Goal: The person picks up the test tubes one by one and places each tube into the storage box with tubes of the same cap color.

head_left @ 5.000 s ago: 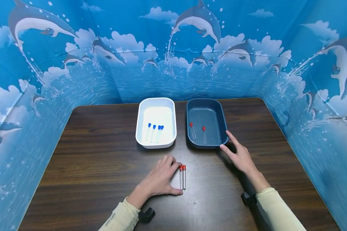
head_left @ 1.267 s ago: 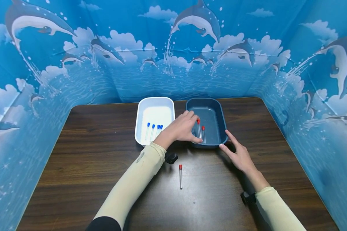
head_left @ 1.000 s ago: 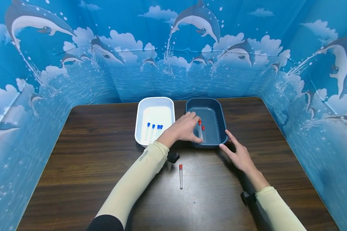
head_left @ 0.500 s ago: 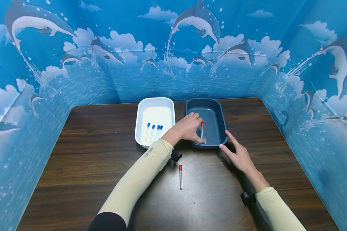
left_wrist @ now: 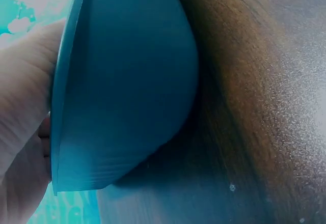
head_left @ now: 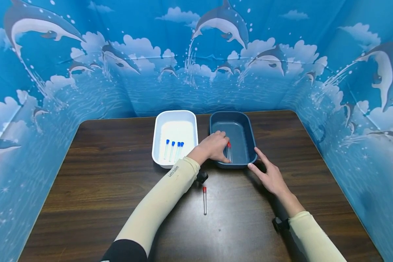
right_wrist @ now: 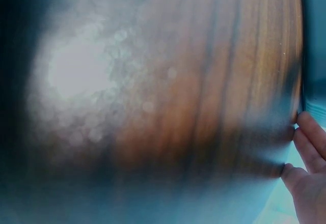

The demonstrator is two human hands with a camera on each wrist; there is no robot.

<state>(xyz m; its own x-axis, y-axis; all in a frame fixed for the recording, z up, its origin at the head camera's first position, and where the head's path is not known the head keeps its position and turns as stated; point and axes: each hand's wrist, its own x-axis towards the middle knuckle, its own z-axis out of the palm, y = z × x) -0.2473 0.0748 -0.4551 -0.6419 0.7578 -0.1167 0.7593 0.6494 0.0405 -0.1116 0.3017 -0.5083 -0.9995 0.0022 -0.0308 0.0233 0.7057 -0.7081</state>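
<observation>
My left hand (head_left: 213, 147) reaches over the near left part of the dark blue tray (head_left: 237, 127). Its thumb and fingers hold a red-capped test tube (head_left: 229, 153) by its ends, low inside the tray. Another red-capped tube lies right beside it, hard to tell apart; the hand hides the tray's left part. In the left wrist view the tray's outer wall (left_wrist: 127, 81) covers the held tube. At the tray's near right corner my right hand (head_left: 276, 180) touches the rim with extended fingers. One red-capped test tube (head_left: 204, 201) lies on the table.
A white tray (head_left: 175, 127) with several blue-capped test tubes (head_left: 172, 150) stands to the left of the dark one. Both trays sit near the back edge of the brown wooden table (head_left: 111, 156). A dolphin-print curtain (head_left: 216, 91) surrounds the table.
My left hand has carried one red-capped tube from the table into the dark tray, then shifted it right and lower beside another tube. My right hand has stayed at the tray corner.
</observation>
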